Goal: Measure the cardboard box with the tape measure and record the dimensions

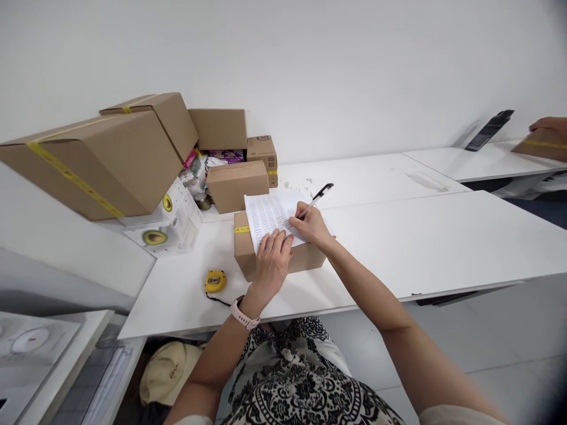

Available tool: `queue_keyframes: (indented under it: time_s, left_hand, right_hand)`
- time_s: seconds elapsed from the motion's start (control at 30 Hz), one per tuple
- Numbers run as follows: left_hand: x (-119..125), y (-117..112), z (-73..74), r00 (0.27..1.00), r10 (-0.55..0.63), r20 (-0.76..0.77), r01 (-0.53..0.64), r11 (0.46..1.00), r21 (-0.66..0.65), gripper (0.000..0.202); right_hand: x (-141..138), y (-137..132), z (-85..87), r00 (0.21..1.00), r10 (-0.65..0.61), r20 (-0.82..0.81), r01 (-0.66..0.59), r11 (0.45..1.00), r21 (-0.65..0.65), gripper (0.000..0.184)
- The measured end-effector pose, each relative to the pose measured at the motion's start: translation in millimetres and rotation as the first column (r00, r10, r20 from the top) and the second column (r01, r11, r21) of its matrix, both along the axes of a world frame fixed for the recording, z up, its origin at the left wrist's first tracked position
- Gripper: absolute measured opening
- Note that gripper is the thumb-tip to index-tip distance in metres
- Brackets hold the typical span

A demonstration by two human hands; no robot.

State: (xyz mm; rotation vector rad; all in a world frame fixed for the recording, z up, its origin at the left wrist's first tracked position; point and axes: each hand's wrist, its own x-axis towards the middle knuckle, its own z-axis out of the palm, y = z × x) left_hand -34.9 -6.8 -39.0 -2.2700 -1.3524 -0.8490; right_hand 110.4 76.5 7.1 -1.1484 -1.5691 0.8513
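A printed sheet of paper [268, 215] lies on top of a cardboard box [305, 258], covering most of its upper face. My right hand [312, 224] grips a pen [322, 192] with a black cap end, its tip down at the sheet. Flat on the paper's near left part rests my left hand [273, 257], fingers stretched out and holding nothing. To the left of the box, a yellow tape measure [215, 281] with a black strap sits on the white table [398, 236].
Large taped cartons [128, 159] are stacked at the left, over a white box with avocado pictures [170, 227]. Behind the paper stand another carton [238, 186] and a small box [263, 154]. At far right, another person's hand [549, 123] touches a parcel [543, 143] near a black object [489, 130].
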Motion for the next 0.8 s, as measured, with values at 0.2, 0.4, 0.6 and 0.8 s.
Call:
queue_keyframes:
  time_s: [0.2,0.4,0.6,0.8]
  left_hand:
    - [0.5,0.3,-0.5,1.000,0.001,0.016,0.000,1.000,-0.031,0.036]
    - [0.0,0.1,-0.3,1.000,0.002,0.003,-0.002,1.000,-0.004,0.035]
    - [-0.7,-0.2,-0.5,1.000,-0.002,0.008,0.003,0.999,-0.052,0.039]
    - [-0.6,0.0,-0.5,1.000,0.005,0.005,-0.005,0.999,-0.054,0.038]
  right_hand:
    - [0.0,0.5,-0.4,1.000,-0.026,-0.005,0.026,1.000,0.004,0.022]
    - [0.4,0.6,-0.5,1.000,-0.013,0.016,0.013,1.000,0.005,0.022]
    - [0.7,0.8,-0.9,1.000,-0.025,-0.011,0.025,1.000,0.009,0.022]
    - [0.7,0.7,-0.5,0.999,-0.015,0.035,0.015,1.000,0.006,0.021]
